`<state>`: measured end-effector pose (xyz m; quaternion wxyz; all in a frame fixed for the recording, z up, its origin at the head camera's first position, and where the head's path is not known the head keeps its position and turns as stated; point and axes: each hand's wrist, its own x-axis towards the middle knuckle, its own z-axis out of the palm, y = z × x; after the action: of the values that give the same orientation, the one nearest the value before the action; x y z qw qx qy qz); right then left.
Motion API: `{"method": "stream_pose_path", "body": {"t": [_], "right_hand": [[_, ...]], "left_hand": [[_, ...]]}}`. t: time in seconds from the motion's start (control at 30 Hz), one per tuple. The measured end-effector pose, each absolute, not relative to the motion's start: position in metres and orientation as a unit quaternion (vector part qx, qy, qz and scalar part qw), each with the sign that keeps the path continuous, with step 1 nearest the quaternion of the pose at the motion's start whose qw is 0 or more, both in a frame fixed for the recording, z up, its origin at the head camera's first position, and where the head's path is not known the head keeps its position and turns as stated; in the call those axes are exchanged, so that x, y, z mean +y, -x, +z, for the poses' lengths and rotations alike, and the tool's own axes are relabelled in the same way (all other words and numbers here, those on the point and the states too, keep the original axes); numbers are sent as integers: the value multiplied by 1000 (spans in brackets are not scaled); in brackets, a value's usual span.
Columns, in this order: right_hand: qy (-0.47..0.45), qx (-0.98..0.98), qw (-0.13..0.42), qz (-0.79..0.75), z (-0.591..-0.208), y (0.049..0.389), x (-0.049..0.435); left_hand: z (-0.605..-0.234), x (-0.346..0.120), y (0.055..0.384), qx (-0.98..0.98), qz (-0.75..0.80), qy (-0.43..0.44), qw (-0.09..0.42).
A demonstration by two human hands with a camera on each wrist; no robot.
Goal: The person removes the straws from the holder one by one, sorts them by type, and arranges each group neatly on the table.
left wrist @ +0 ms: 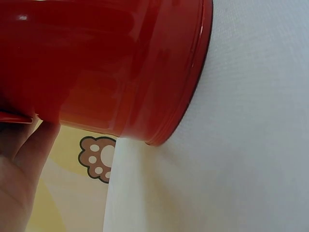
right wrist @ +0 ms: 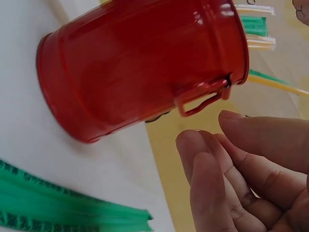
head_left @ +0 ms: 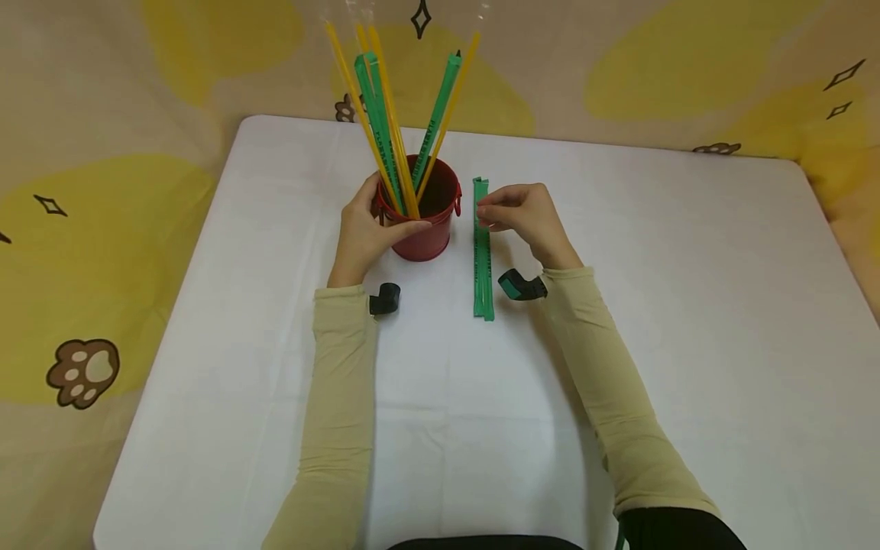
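A small red metal bucket stands upright on the table, holding several yellow straws in clear wrappers and several slim green printed packets. My left hand holds the bucket at its left side, thumb along the front rim. In the left wrist view the bucket's wall hides most of the fingers. To the right of the bucket lie two slim green packets side by side. My right hand hovers over their upper part, fingers loosely bent. In the right wrist view nothing shows between the fingers and thumb.
A white cloth covers the table, whose far edge runs behind the bucket. A yellow patterned cloth hangs or lies around it. A small red handle sticks out from the bucket's side.
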<state>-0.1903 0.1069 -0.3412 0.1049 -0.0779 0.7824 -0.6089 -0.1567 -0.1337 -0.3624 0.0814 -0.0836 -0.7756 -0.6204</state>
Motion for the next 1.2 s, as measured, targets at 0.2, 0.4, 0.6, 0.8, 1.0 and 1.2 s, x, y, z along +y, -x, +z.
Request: {"method": "stream_pose_path", "body": {"t": [0.2, 0.4, 0.6, 0.8, 1.0, 1.2], "right_hand": [[88, 777, 106, -614, -328, 191, 100], [101, 778, 102, -611, -320, 193, 93], [113, 772, 90, -618, -314, 198, 85], [115, 772, 68, -622, -308, 204, 80], [114, 772, 45, -624, -306, 208, 75], [111, 761, 23, -639, -299, 212, 66]], "left_hand": [[-363, -134, 157, -777, -619, 83, 79], [-364, -134, 157, -777, -619, 83, 80], [-363, -134, 156, -780, -614, 83, 81], [-361, -133, 156, -781, -615, 80, 79], [-361, -133, 157, -781, -615, 79, 77], [-361, -134, 158, -780, -615, 79, 80]]}}
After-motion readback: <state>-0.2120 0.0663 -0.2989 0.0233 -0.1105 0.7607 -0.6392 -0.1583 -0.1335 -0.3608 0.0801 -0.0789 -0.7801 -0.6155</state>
